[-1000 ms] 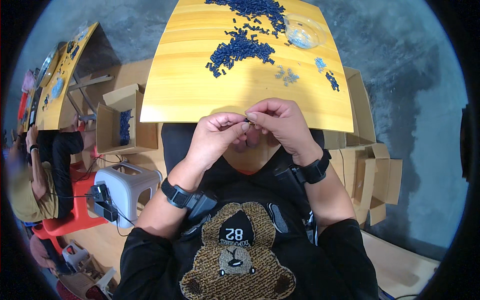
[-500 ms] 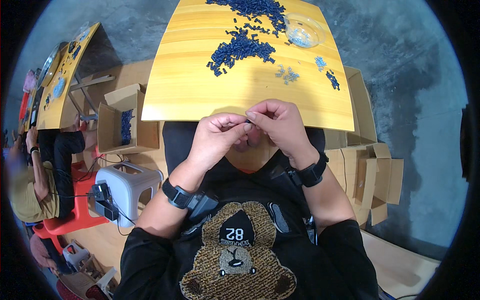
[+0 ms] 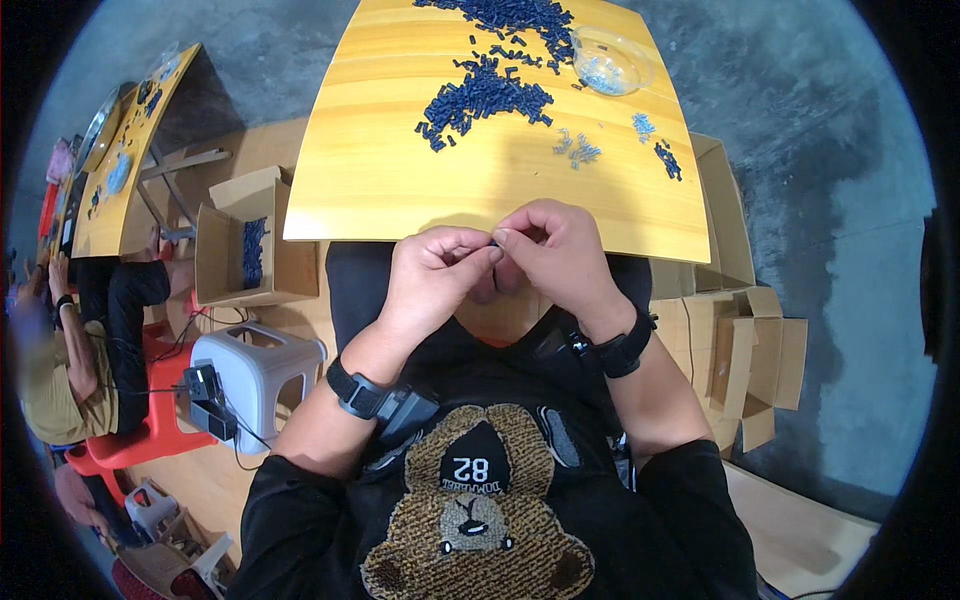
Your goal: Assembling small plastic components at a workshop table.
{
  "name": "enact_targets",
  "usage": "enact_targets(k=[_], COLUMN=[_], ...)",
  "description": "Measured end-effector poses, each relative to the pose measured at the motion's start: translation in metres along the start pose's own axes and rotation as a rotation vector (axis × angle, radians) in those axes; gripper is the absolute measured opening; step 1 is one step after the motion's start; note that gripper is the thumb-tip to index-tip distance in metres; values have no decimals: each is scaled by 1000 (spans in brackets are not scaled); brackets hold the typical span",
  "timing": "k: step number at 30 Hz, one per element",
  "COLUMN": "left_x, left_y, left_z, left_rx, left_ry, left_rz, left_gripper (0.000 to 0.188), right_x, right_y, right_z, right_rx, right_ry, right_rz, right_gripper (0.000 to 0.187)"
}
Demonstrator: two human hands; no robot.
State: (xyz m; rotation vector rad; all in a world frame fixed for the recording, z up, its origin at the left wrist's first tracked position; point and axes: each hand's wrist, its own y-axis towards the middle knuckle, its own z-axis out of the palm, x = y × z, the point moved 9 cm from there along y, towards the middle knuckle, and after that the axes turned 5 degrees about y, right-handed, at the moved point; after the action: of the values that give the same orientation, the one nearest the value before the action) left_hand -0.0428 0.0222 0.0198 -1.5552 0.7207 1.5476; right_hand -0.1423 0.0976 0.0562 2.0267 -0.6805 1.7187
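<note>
Head view: left hand (image 3: 430, 272), right hand (image 3: 562, 256) pinch small dark piece (image 3: 494, 243), fingers (image 3: 516, 246) hiding most; yellow wooden desk (image 3: 400, 190) beyond, dark-blue cylinder pile (image 3: 485, 97), clear round bowl (image 3: 632, 58) far right.

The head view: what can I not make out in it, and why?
Head view:
Small dark piece: mostly hidden by the fingers of the bare left hand and bare right hand; shape unclear.
Large pile of dark-blue cylindrical pieces: cut off by the top edge.
Pale-blue pieces in the clear round bowl: too small to tell their shape.
Head of the tan-clad co-worker: blurred, near the left rim.
</note>
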Motion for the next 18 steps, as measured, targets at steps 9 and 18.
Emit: enact_targets(k=[9,18], left_x=[4,12], left_y=[4,5], left_z=[-5,-10], left_rx=[-30,-40], left_ry=[-121,-157], left_rz=[-12,-80], left_gripper=[9,13], right_x=[12,25], right_y=[-2,-13], right_z=[3,14], right_rx=[7,110], right_ry=[-72,-188], right_rz=[-284,-332], right_gripper=[10,29])
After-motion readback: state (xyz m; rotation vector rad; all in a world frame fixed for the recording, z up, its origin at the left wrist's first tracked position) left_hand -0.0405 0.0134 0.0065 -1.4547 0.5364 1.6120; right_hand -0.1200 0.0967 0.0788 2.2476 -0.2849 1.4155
